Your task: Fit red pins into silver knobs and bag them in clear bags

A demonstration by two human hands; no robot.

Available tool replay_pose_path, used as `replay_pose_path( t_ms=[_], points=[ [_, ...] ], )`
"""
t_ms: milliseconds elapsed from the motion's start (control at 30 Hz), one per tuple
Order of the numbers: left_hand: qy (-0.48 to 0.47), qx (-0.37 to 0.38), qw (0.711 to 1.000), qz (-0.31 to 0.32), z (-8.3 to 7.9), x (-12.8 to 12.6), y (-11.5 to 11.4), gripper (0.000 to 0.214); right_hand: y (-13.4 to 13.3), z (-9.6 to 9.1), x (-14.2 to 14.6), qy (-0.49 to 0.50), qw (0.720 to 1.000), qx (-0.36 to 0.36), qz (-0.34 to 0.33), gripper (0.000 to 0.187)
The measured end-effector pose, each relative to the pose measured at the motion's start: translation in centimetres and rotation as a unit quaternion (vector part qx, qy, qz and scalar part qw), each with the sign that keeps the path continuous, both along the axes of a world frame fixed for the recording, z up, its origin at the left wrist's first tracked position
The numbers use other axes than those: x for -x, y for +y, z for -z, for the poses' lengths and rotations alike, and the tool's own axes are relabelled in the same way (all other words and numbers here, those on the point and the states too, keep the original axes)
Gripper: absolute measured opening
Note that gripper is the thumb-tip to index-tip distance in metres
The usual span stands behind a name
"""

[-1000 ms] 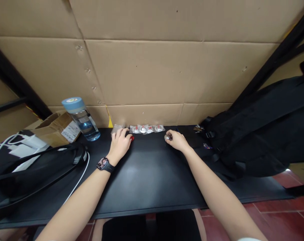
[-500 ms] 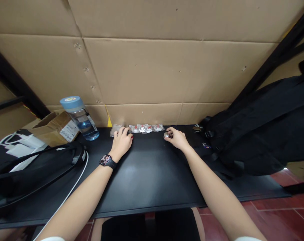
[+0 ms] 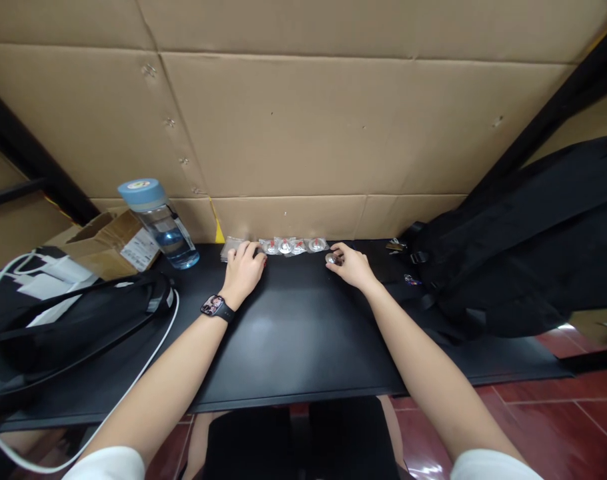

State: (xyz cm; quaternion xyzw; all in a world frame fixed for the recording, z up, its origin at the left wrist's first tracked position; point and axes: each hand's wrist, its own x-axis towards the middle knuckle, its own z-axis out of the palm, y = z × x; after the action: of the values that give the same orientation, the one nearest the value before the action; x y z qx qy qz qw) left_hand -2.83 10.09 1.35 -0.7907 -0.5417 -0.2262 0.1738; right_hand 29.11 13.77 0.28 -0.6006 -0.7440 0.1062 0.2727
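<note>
My left hand (image 3: 244,268) rests on the black desk mat, beside a stack of clear plastic sleeves (image 3: 232,249). Its fingers are bent and somewhat apart; a small red spot shows by the fingertips, too small to name. Just beyond it, several round silvery pieces with red marks (image 3: 317,245), each in a clear bag, lie in a row along the cardboard wall. To the right of that row, my right hand (image 3: 354,265) is closed on a shiny round metal piece (image 3: 332,258), thumb and fingers around its right side. Part of the piece is hidden by the fingers.
A water bottle with a blue lid (image 3: 166,230) stands at left, by an open cardboard box (image 3: 108,243), white chargers (image 3: 66,270) and a black bag (image 3: 78,333). A white cable (image 3: 153,357) crosses the mat. A black backpack (image 3: 523,247) and keys (image 3: 396,245) lie at right.
The whole view has tilted slightly, so the desk sits a little higher. Both hands keep nearly the same places, the right one still holding the round metal piece.
</note>
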Motion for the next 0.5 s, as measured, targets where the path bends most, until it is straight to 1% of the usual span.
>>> replay_pose_path(
  t_ms=[133,333,400,500],
  points=[
    [-0.029,0.0,0.999,0.023,-0.5,-0.4,-0.5,0.026,0.2,0.1,-0.1,0.003,1.0,-0.004,0.003,0.041],
    [-0.018,0.026,0.998,0.063,-0.8,-2.0,-2.1,0.027,0.2,0.2,0.1,0.011,1.0,-0.01,-0.008,0.041],
    [-0.028,0.042,0.996,0.076,-0.8,-2.5,-2.6,0.025,0.2,0.2,0.3,0.021,1.0,-0.01,-0.022,0.041],
    [-0.07,0.066,0.99,0.099,-0.7,-2.7,-3.0,0.024,0.0,0.2,0.6,0.046,0.997,-0.01,-0.064,0.042]
  ],
)
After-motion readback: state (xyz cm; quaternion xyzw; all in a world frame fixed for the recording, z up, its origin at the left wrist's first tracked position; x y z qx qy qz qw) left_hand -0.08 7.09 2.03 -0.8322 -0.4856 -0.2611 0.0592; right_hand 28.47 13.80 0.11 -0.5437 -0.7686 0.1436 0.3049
